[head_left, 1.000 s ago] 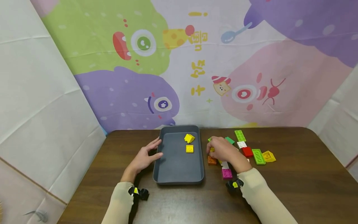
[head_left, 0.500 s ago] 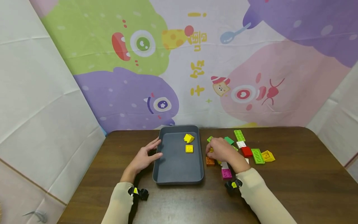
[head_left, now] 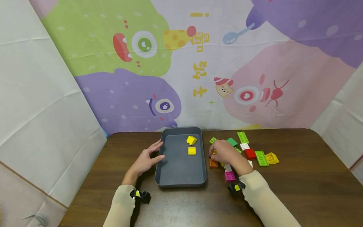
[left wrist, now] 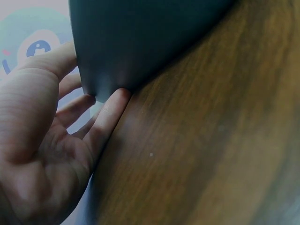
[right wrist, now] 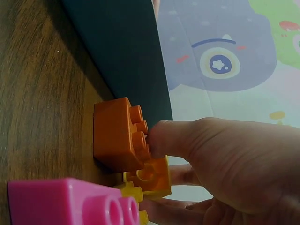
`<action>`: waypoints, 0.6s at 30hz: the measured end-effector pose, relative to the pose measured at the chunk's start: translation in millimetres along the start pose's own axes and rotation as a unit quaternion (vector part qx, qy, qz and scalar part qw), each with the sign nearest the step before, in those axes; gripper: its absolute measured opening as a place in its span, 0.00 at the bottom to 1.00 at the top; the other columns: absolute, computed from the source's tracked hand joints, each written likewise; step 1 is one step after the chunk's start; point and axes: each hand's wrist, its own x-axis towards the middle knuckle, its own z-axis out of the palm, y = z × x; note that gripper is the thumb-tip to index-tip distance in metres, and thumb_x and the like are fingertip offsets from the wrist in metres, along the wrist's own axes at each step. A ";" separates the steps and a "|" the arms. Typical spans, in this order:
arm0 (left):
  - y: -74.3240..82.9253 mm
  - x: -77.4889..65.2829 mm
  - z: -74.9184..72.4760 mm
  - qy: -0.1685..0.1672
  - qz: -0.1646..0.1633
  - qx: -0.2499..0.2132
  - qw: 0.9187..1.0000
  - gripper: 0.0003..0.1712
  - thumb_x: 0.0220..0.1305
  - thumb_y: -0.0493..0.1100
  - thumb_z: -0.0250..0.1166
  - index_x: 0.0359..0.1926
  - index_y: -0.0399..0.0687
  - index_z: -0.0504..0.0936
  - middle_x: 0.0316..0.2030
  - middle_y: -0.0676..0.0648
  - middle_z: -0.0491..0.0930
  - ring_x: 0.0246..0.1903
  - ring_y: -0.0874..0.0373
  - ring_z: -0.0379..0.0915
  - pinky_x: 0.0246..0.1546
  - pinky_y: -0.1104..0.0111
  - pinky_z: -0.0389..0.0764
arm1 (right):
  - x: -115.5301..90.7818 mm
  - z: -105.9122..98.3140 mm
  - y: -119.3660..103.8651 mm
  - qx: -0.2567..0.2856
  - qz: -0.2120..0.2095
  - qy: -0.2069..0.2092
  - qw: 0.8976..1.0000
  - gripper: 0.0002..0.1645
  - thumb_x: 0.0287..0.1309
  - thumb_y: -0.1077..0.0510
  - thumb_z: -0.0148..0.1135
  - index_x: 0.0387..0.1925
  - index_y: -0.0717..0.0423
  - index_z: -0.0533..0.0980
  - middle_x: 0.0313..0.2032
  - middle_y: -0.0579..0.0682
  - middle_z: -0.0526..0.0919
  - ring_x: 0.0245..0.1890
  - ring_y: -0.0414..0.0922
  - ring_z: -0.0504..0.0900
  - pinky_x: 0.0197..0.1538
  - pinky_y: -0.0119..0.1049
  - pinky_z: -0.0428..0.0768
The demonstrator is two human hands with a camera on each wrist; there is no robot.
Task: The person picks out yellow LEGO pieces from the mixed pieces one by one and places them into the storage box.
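A dark grey tray [head_left: 181,170] lies on the table, with a yellow sloped brick [head_left: 191,140] and a yellow square brick [head_left: 192,151] inside. My left hand [head_left: 146,161] rests against its left side, fingers spread and thumb at the rim. In the left wrist view fingertips [left wrist: 123,93] touch the tray's outer wall. Right of the tray, my right hand [head_left: 225,152] reaches into the loose bricks, its curled fingers pinching a yellow brick [right wrist: 159,177] whose hollow underside shows. Its thumb overlaps the studs of an orange brick [right wrist: 115,136] close in front.
Nearer me lies a magenta brick [head_left: 230,176]. Around the right hand are a dark green brick [head_left: 232,142], a white brick [head_left: 244,146], a red brick [head_left: 250,154], a light green brick [head_left: 261,158] and a yellow sloped piece [head_left: 272,158]. A cartoon cloth [head_left: 198,113] hangs behind the table.
The orange brick under the right hand has shifted slightly, and the dark green brick behind it has moved a little. The left hand and the tray stay where they were.
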 end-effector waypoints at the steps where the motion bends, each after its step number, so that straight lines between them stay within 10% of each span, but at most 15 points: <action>1: -0.6 0.1 -0.1 -0.001 0.002 -0.003 1.000 0.45 0.79 0.53 0.74 0.86 0.42 0.67 0.91 0.41 0.58 0.78 0.30 0.69 0.81 0.33 0.68 | 0.4 0.1 0.8 0.001 0.000 -0.001 1.000 0.03 0.63 0.55 0.81 0.38 0.45 0.96 0.41 0.46 0.95 0.38 0.44 0.83 0.43 0.39 0.85; 11: -8.7 1.7 -1.5 -0.006 0.017 -0.012 1.000 0.48 0.77 0.61 0.73 0.87 0.47 0.68 0.91 0.44 0.58 0.77 0.31 0.70 0.79 0.32 0.70 | -1.2 -1.2 0.7 -0.008 0.000 -0.002 1.000 0.03 0.63 0.55 0.81 0.38 0.45 0.95 0.41 0.45 0.94 0.39 0.45 0.83 0.44 0.38 0.84; 18: -56.6 18.5 -0.8 0.001 -0.001 -0.004 1.000 0.45 0.74 0.60 0.77 0.86 0.63 0.71 0.90 0.56 0.61 0.78 0.47 0.72 0.80 0.45 0.74 | -25.6 -31.3 -34.7 -0.001 0.005 -0.009 1.000 0.03 0.66 0.59 0.78 0.39 0.51 0.94 0.42 0.53 0.94 0.39 0.50 0.82 0.44 0.44 0.85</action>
